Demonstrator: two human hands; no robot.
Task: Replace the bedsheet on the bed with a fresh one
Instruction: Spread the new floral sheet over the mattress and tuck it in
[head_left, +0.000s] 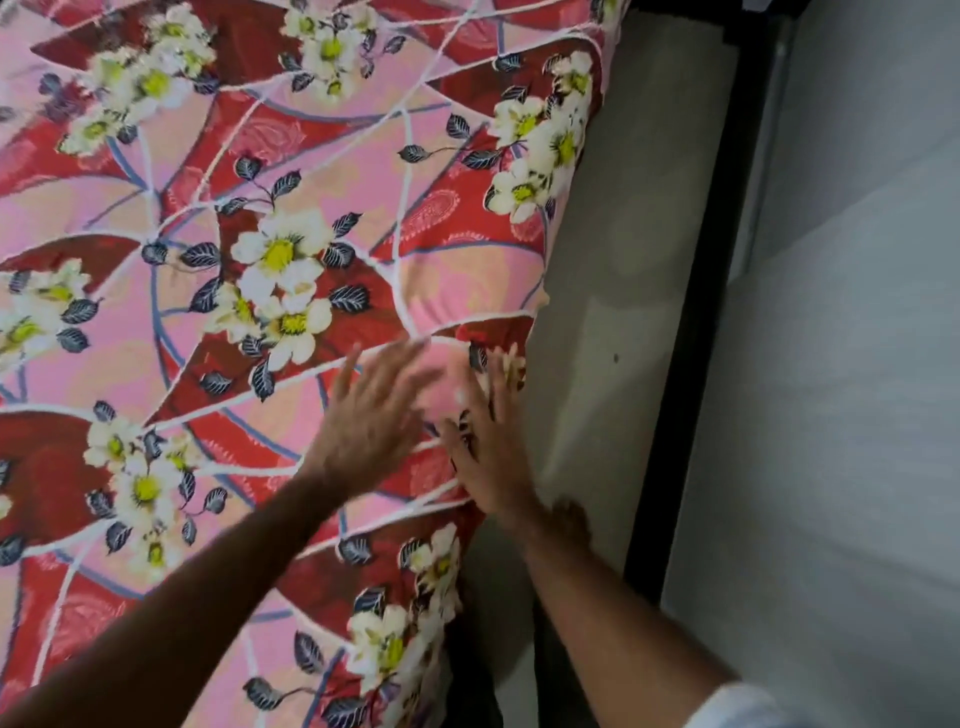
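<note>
A pink and red bedsheet (249, 291) with white flowers and dark leaves covers the bed across the left and middle of the view. Its right edge runs down beside a pale wall. My left hand (379, 410) lies flat on the sheet near that edge, fingers spread and blurred by motion. Just to its right, my right hand (493, 447) presses on the sheet's edge with straight fingers. Neither hand grips any cloth.
A pale grey wall (613, 260) stands right against the bed's right edge. Beyond it runs a black vertical frame (691, 332), then a lighter grey surface (841, 395). A dark gap (467, 670) shows below the sheet's edge at the bottom.
</note>
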